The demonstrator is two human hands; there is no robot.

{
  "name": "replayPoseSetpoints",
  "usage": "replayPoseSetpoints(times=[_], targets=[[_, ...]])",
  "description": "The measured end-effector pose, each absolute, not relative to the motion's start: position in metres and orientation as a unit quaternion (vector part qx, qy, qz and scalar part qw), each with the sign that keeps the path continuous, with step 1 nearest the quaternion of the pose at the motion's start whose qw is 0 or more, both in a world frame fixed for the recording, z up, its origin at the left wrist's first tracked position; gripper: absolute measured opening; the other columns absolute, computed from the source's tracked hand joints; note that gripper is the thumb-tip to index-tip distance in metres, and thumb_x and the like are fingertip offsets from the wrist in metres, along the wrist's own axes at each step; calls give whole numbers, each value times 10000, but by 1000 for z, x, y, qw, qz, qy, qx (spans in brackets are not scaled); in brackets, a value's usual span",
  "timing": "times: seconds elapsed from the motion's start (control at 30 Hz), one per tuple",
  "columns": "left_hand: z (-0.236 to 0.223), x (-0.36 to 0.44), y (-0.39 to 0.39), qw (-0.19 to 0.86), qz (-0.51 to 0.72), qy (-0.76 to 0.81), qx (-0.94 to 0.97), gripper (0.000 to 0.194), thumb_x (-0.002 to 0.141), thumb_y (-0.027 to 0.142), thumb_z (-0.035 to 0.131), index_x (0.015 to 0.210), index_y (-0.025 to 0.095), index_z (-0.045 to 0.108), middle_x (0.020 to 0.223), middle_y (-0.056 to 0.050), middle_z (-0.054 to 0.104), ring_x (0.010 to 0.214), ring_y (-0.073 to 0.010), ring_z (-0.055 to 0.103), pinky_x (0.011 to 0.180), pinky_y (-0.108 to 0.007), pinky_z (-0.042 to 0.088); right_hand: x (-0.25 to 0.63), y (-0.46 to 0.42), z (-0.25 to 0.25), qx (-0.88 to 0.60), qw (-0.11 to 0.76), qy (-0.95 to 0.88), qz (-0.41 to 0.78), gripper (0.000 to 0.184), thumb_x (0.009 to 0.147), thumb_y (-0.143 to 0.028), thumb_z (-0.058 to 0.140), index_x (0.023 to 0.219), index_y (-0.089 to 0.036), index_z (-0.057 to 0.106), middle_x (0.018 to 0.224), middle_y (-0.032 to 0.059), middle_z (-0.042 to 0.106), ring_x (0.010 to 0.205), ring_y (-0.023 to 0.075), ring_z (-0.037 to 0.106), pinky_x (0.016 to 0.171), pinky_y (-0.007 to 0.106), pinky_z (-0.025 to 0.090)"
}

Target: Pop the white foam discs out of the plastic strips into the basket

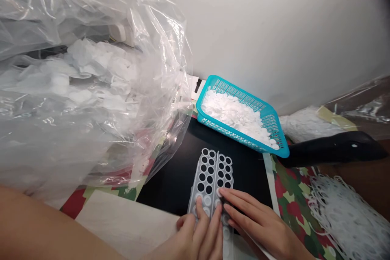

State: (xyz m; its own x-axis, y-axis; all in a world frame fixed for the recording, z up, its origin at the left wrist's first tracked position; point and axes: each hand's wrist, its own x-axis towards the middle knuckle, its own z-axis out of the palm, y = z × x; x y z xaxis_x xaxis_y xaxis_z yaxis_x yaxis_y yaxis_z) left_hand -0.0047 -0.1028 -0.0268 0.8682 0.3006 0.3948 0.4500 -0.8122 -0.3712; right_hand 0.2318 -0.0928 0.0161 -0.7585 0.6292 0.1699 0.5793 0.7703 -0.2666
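A translucent plastic strip tray [217, 174] with rows of round holes lies lengthwise in front of me. Its far holes show the black surface beneath, while several nearer ones hold white round discs [207, 201]. My left hand [199, 233] reaches over the near part, one fingertip on a disc in the left rows and another at the right rows. From the right, my right hand [265, 223] stretches its fingers over the right rows, its index fingertip touching a small white disc [218, 192]. Neither hand is visibly closed around anything; my right thumb is largely hidden.
Behind the tray a turquoise basket [240, 135] holds many small white discs [234, 109]. A large clear plastic bag [100, 130] with white pieces fills the left. At right are a black handle-like object [332, 146] and a pile of translucent rings [350, 215]. A wall [274, 28] rises behind.
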Motion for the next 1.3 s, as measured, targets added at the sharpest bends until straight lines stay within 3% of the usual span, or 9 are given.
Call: replayPoseSetpoints(times=[0.23, 0.4, 0.63, 0.87, 0.97, 1.13, 1.3], targets=[[-24, -3, -101, 226, -175, -195, -938, 394, 854, 408, 622, 1185, 199, 582, 1243, -107, 611, 957, -306, 619, 562, -344, 283, 229, -99, 7, -347, 138, -926, 59, 373, 936, -79, 497, 1305, -130, 516, 1329, 165, 579, 1281, 244, 506, 1006, 349, 519], [-27, -2, -101, 231, -178, -187, -938, 456, 850, 505, 582, 1165, 175, 589, 1273, -145, 589, 933, -326, 626, 543, -347, 265, 232, -95, -1, -412, 206, -887, 41, 504, 944, -80, 461, 1427, -211, 398, 1318, 111, 598, 1194, 200, 592, 934, 264, 560], [-27, -3, -101, 246, -160, -179, -939, 538, 801, 560, 618, 1189, 189, 568, 1282, -148, 581, 944, -325, 619, 542, -345, 274, 243, -94, 10, -505, 284, -806, -120, 534, 882, -42, 558, 1373, -230, 464, 1234, 81, 657, 1052, 186, 674, 962, 304, 531], [-25, -5, -101, 248, -139, -176, -943, 526, 830, 512, 616, 1235, 185, 545, 1297, -151, 566, 981, -327, 616, 575, -353, 300, 247, -103, 9, -389, 154, -907, 40, 516, 930, -71, 502, 1420, -192, 399, 1277, 121, 629, 1151, 187, 622, 901, 229, 567], [-25, -4, -102, 239, -150, -180, -942, 478, 832, 468, 630, 1208, 181, 556, 1302, -150, 565, 974, -323, 616, 578, -348, 289, 247, -104, 3, -371, 147, -915, 59, 545, 912, -38, 521, 1420, -182, 389, 1294, 150, 610, 1222, 211, 564, 932, 279, 556], [-27, -2, -101, 226, -186, -202, -935, 371, 855, 379, 620, 1169, 188, 570, 1272, -129, 590, 933, -292, 616, 588, -346, 294, 244, -102, 5, -364, 145, -918, 61, 426, 890, -57, 569, 1304, -145, 518, 1271, 171, 622, 1223, 225, 563, 926, 274, 553], [-17, -4, -87, 152, -211, -143, -955, 216, 900, 313, 527, 1068, 198, 600, 1192, -80, 637, 917, -210, 590, 804, -361, 382, 243, -102, 11, -370, 152, -914, 73, 395, 910, -81, 542, 1296, -162, 532, 1263, 156, 632, 1203, 215, 582, 916, 277, 558]])
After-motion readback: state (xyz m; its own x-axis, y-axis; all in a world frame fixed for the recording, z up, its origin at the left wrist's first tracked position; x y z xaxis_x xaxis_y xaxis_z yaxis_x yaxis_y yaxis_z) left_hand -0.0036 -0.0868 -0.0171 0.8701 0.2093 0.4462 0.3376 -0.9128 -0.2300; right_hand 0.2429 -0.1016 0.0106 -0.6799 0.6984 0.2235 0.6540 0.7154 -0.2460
